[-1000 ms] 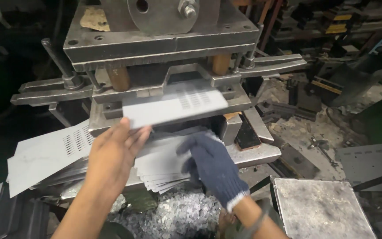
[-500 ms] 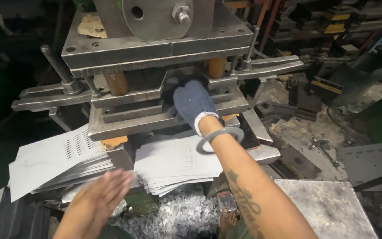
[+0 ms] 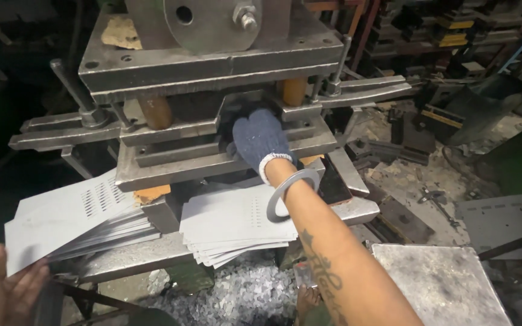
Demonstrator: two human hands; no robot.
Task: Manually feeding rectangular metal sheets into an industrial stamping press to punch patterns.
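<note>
Gloved right hand [image 3: 260, 140] inside the press [image 3: 212, 90], grip hidden, cannot tell. Bare left hand [image 3: 4, 290] open, touching grey sheet stack [image 3: 74, 217] left of press; second stack [image 3: 237, 226] below press.

Your right hand [image 3: 261, 140] wears a dark blue knit glove with a white cuff; a silver bangle [image 3: 290, 194] circles the wrist. The sheets [image 3: 237, 218] are pale grey, patterned with slot rows; the press [image 3: 212, 66] is dull grey.

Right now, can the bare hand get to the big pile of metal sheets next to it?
Probably yes. The left hand sits at the near corner of the left stack of punched sheets, seemingly touching its edge, with nothing between them. The gloved right hand is away inside the press.
</note>
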